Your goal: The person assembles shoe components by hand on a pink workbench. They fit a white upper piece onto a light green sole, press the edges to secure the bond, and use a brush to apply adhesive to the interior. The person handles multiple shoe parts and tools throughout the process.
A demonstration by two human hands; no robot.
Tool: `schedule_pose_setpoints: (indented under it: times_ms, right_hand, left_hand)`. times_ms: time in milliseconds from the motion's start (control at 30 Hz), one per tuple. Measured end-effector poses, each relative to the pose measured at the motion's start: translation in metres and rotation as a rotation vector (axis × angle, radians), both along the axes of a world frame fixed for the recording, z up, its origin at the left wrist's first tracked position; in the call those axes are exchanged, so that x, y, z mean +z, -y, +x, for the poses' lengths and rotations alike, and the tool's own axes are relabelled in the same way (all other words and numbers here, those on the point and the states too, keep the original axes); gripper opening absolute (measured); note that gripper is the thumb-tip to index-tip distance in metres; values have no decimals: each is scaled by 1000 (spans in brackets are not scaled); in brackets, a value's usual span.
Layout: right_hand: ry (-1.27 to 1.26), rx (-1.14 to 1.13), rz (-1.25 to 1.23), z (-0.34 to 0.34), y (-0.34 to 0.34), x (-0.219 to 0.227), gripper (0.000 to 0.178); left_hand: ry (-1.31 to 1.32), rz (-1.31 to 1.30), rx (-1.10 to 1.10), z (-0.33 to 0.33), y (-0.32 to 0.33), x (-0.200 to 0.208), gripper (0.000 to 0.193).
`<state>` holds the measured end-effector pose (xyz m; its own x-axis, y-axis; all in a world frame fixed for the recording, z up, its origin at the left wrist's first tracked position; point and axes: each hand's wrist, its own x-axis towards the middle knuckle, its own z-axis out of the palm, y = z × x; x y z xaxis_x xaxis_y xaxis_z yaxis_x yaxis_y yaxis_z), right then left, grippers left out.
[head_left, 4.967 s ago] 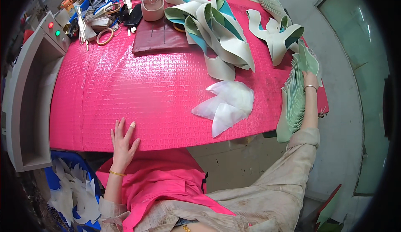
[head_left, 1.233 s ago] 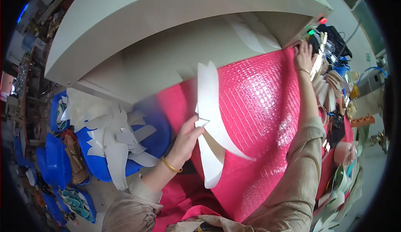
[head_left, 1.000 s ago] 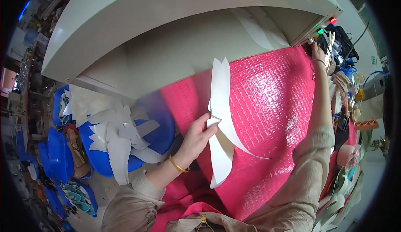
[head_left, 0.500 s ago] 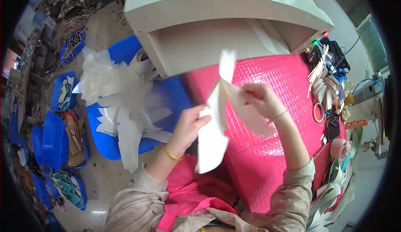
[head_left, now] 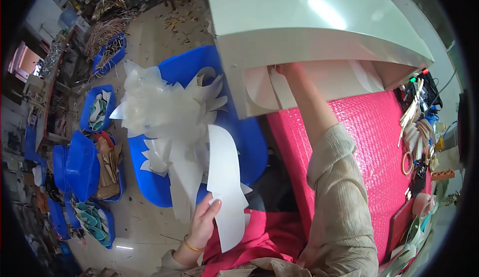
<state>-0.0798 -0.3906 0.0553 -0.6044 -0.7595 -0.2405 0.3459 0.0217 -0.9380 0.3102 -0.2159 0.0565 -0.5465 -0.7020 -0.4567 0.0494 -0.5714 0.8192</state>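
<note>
My left hand [head_left: 202, 223], low and to the left of my lap, is closed on the edge of a white cut sheet piece [head_left: 224, 177] with rounded ends. The piece hangs upright in front of a blue tub. My right hand [head_left: 288, 69] reaches into the opening of a pale grey-green machine [head_left: 319, 40]. Its fingers close at the upper end of a curved white sheet piece [head_left: 276, 90]; the machine's lip partly hides them. Another pale sheet piece [head_left: 259, 90] stands to the left inside the opening, and one more [head_left: 366, 75] to the right.
A big blue tub [head_left: 252, 149] at left holds a heap of translucent white sheet pieces [head_left: 154, 102]. Pink bubble wrap [head_left: 371, 142] covers the surface below the machine. Smaller blue bins [head_left: 82, 164] line the left floor. Tools, tape and strips [head_left: 416, 127] crowd the right edge.
My right hand has gone from in front of me up into the machine's opening with a sheet piece. My left hand has lowered leftward, keeping its piece. The view has shifted left.
</note>
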Motion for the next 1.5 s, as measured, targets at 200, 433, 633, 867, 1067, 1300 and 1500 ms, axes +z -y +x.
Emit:
schedule_pose_setpoints:
  times_ms: [200,433,633,867,1067,1300,1500]
  right_hand:
    - [-943,20,86,19,30,-17,15]
    - [-1557,13,-33,26,24,-15,15]
    - [-1220,140,237,33,-28,21,21]
    - [-249,609,-13,97,-199,75,34]
    - [-640,213,51,132,-256,135,26]
    - [-492,246,-17,140,-272,131,34]
    - [-1105,105,-47,174,-285,83,52]
  left_hand:
    - [55,47,-30,5,21,-9,30]
    - [-36,-24,-152,-18,31,-5,28]
    - [-224,57,-230,-48,26,0,27]
    - [-401,151,-336,-65,6,1,38]
    - [-255,-624,-158,-68,-16,44,75]
    - [-534,40,-249,-109,-7,69,47]
    - [-656,125,-258,-107,-24,71,47]
